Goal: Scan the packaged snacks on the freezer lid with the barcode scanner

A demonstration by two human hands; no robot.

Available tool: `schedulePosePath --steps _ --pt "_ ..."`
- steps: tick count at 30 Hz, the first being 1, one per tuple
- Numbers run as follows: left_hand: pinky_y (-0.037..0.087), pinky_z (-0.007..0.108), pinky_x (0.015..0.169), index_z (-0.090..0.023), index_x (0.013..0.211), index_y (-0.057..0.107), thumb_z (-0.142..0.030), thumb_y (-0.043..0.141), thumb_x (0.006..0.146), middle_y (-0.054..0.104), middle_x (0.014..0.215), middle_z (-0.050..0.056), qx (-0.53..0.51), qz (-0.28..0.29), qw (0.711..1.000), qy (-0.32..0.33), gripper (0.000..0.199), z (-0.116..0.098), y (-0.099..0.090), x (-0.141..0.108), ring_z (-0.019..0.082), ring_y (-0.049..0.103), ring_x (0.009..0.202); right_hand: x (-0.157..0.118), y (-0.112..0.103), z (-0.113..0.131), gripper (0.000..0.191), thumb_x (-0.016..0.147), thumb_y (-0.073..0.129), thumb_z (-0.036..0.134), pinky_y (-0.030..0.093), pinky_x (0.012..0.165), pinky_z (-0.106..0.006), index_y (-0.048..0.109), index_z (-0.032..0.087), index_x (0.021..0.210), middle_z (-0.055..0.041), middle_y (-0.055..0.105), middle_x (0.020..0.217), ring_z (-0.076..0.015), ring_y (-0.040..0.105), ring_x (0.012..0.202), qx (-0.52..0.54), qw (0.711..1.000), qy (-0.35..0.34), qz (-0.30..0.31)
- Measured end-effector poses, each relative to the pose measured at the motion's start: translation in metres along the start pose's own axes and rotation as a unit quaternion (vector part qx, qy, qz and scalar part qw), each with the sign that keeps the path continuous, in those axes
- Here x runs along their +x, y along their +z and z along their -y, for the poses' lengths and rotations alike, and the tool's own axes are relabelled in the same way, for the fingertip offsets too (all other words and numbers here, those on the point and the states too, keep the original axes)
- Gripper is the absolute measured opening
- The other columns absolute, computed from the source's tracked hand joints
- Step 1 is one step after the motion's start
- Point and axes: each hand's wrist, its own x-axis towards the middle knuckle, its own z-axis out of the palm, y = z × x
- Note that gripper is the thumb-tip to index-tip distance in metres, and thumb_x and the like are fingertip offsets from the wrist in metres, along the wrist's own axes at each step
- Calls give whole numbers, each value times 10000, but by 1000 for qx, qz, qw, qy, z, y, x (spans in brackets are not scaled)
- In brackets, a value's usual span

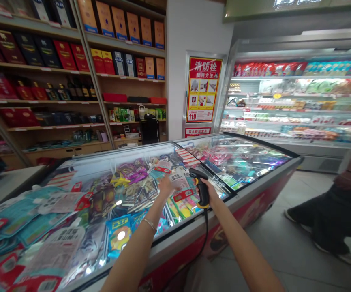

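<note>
We have a small, flat pouch of white, teal and red glossy film (pixel 180 178) above the glass top of a long grey-and-red chest freezer (pixel 245 200), between our two hands. Whether it is lifted or rests on the glass, we cannot tell. Our left grip (pixel 166 188) is at the pouch's left edge, fingers reaching over its printed face; they are too blurred for us to say how far they are closed or whether they pinch it. Our right grip (pixel 213 195) is wrapped around the handle of a black-and-yellow plastic barcode scanner (pixel 203 192), its head close to the pouch and its dark cord (pixel 206 233) hanging down the freezer's front.

We judge the pouch light and soft, apt to sag or crease if held by one corner, and its film slick enough to slide on glass. A thumb-and-finger pinch on the side edge should suit it, leaving the red barcode band (pixel 184 194) flat and uncovered; squeezing the middle could buckle it. The scanner seems stiff and somewhat top-heavy, best taken round the handle. Similar pouches (pixel 56 247) lie heaped and overlapping at our left, likely to slip over one another.
</note>
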Motion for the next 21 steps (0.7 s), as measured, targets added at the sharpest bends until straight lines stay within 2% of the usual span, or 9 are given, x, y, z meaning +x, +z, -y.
schedulePosePath --steps 3,5,7,8,11,14,18,21 --pt "449 295 776 -159 1196 493 -274 765 606 653 1047 91 -113 8 993 -11 660 2 -5 0 218 614 931 -1 0 0 245 804 557 328 449 413 -181 680 136 893 -45 657 678 -95 538 467 -6 1000 -5 -3" --pt "461 275 718 -152 1028 598 -285 702 685 675 950 70 -149 21 989 -1 383 2 -10 0 194 628 837 -1 -1 0 258 800 571 338 442 409 -172 684 130 903 -40 650 653 -90 532 458 -21 1000 -2 5" --pt "471 281 711 -155 933 638 -291 632 747 679 900 59 -161 11 986 31 231 2 -18 1 189 625 805 -1 -3 0 282 789 586 350 427 396 -170 688 116 909 -35 630 602 -88 513 436 -40 999 9 20" --pt "475 290 723 -159 942 642 -292 598 772 677 898 56 -159 -12 986 49 220 2 -22 1 188 621 802 -1 -4 0 296 782 592 356 421 391 -171 691 109 914 -33 618 579 -88 503 427 -47 998 16 32" --pt "472 320 805 -173 1041 620 -294 519 821 650 991 70 -114 -136 979 95 270 1 -38 0 199 600 885 -2 -6 0 343 769 602 378 400 377 -182 695 99 946 -24 588 530 -91 477 404 -64 994 40 76" --pt "451 332 865 -181 1072 602 -283 466 849 608 1048 87 -63 -245 959 126 280 1 -55 -2 213 571 973 -4 -4 0 359 758 609 374 390 367 -193 694 104 977 -27 597 568 -91 463 403 -62 993 51 91" --pt "446 325 835 -181 979 604 -289 459 852 586 969 89 -56 -337 930 133 221 3 -70 -4 211 561 925 -5 -1 1 332 734 625 336 387 366 -194 692 117 974 -38 617 668 -86 456 430 -43 993 55 92" --pt "440 320 811 -190 918 592 -306 463 851 574 916 75 -67 -379 914 130 186 5 -77 -4 203 546 887 -5 -1 1 320 733 625 333 376 366 -191 696 123 965 -30 602 661 -82 443 431 -38 991 65 112"
